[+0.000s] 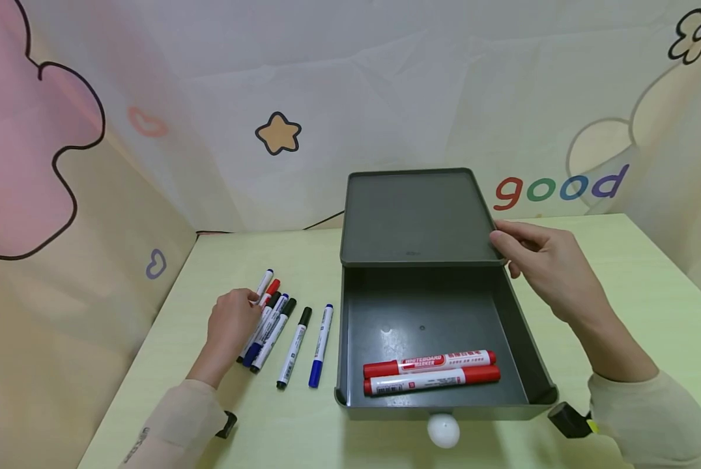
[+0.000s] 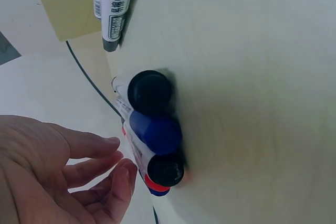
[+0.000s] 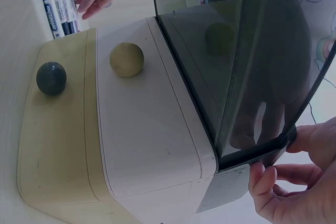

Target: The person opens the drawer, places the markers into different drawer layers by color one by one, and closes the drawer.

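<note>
A grey drawer (image 1: 438,413) with a white knob (image 1: 443,430) stands pulled out of a small drawer cabinet (image 1: 415,215). Two red whiteboard markers (image 1: 432,380) lie side by side inside it. My right hand (image 1: 552,270) grips the cabinet's dark top edge at its right side, thumb above. On the table to the left, my left hand (image 1: 232,329) is beside a bunch of black, blue and red markers (image 1: 271,335). Its fingers bend loosely in the left wrist view, with a gap between them and the marker ends (image 2: 157,129); no marker is in its grasp.
Between bunch and drawer lie a black-capped marker (image 1: 294,348) and a blue-capped marker (image 1: 321,346), apart from each other. Below the grey drawer the cabinet has a white drawer (image 3: 142,129) and a yellow drawer (image 3: 58,140), each with a round knob. A printed curtain (image 1: 386,98) hangs behind.
</note>
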The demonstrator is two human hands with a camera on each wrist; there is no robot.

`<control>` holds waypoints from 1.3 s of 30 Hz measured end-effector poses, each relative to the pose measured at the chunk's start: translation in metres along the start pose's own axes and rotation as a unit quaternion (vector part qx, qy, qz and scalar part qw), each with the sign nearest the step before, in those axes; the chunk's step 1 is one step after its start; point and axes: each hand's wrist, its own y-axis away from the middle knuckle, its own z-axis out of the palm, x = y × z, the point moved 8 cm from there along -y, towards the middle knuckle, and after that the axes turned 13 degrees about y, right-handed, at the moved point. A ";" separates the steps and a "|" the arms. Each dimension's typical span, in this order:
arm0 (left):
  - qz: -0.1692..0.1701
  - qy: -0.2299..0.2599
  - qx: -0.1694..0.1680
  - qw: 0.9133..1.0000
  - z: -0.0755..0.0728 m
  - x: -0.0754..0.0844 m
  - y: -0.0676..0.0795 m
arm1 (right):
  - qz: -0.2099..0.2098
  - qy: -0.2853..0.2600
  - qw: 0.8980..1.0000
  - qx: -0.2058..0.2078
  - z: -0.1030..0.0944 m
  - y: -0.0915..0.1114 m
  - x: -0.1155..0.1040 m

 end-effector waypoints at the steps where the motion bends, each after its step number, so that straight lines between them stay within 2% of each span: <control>1: 0.000 -0.002 0.000 1.000 0.000 0.000 0.000 | 0.000 -0.001 1.000 0.000 0.000 0.000 0.000; 13: 0.010 -0.023 -0.005 1.000 0.006 -0.003 -0.001 | -0.003 -0.005 1.000 -0.001 0.001 0.000 -0.001; 20: 0.001 -0.062 -0.015 0.998 0.009 -0.001 -0.001 | -0.002 -0.003 1.000 0.000 0.000 0.001 0.000; 28: -0.004 -0.127 -0.017 0.992 0.010 0.000 -0.001 | -0.003 0.000 1.000 0.002 0.000 0.001 -0.001; 39: -0.003 -0.121 -0.018 0.992 0.013 -0.002 -0.003 | -0.002 0.000 1.000 0.001 0.000 0.000 0.000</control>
